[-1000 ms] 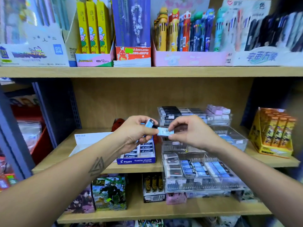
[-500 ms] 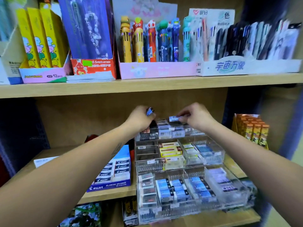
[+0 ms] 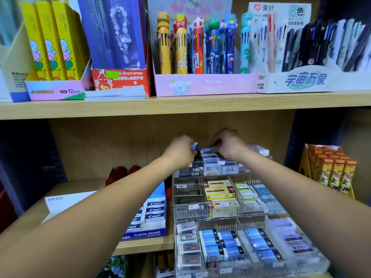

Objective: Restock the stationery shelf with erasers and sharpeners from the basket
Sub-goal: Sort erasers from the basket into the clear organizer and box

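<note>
A clear tiered organiser [image 3: 212, 214] full of wrapped erasers stands on the middle wooden shelf [image 3: 84, 185]. Both my hands reach to its top back tier. My left hand [image 3: 180, 150] is closed around a small blue and black eraser [image 3: 194, 146], whose end sticks out by the thumb. My right hand [image 3: 227, 143] pinches a blue-sleeved eraser [image 3: 206, 150] and holds it flat just above the erasers in the top tier. No basket is in view.
A blue Pilot eraser box [image 3: 152, 215] lies left of the organiser, with a white box [image 3: 66, 201] further left. Orange packs [image 3: 331, 171] stand at the right. The upper shelf [image 3: 180, 106] carries pen display boxes just above my hands.
Both hands have moved from in front of the shelf up and back to the organiser's top tier, each still holding its eraser. The camera has come closer and tilted up.
</note>
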Motion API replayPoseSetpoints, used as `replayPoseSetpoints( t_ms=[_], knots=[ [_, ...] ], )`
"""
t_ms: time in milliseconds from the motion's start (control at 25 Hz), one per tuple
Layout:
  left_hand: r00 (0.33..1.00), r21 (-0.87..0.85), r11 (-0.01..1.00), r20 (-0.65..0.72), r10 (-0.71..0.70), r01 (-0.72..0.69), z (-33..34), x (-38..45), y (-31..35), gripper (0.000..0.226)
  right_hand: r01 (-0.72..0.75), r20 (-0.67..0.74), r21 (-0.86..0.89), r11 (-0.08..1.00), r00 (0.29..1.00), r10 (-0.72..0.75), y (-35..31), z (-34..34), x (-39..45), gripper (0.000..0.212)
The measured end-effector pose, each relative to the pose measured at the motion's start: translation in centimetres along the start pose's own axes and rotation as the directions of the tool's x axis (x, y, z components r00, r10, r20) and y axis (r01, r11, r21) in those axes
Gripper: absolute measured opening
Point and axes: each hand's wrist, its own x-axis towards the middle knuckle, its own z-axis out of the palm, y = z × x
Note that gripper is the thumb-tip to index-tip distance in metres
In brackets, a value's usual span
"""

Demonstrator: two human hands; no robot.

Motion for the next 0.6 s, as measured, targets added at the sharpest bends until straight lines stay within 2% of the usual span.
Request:
replayPoseSetpoints(
  t_ms=[200, 280, 320, 400, 480, 520, 600],
  knots=[
    [0.999, -0.128, 0.991, 0.045, -0.017, 0.023, -0.1, 0.1, -0.6, 0.021, -0.005, -0.027, -0.049, 0.999, 1.0, 0.004, 0.0, 1.2, 0.8, 0.01],
    [0.998, -0.187, 0.982, 0.065, -0.023, 0.035, -0.6, -0.3, -0.4, 0.026, -0.009, -0.026, -0.091, 0.996, 1.0, 0.006, -0.1, 1.0, 0.5, 0.021],
    [0.998, -0.23, 0.973, 0.062, -0.017, 0.031, -1.0, -0.5, -0.3, 0.03, 0.009, -0.027, -0.049, 0.999, 1.0, -0.01, -0.4, 0.6, 0.1, 0.03],
    [0.999, -0.321, 0.947, 0.021, 0.025, -0.017, -1.6, -1.2, 0.0, 0.032, 0.076, 0.019, 0.261, 0.962, 0.996, -0.084, -1.4, -0.2, -1.4, 0.039],
    [0.996, -0.455, 0.888, 0.02, 0.083, -0.065, -2.2, -2.1, 0.3, 0.026, 0.078, 0.108, 0.591, 0.803, 0.979, -0.175, -2.7, -0.9, -3.4, 0.037],
    [0.993, -0.525, 0.849, 0.055, 0.105, -0.061, -2.4, -2.6, 0.4, 0.024, 0.06, 0.127, 0.673, 0.738, 0.973, -0.195, -3.1, -1.0, -4.2, 0.033],
    [0.984, -0.608, 0.794, 0.142, 0.106, 0.003, -2.7, -3.5, 0.5, 0.024, 0.047, 0.107, 0.719, 0.693, 0.978, -0.177, -3.4, -1.2, -5.2, 0.022]
  ],
)
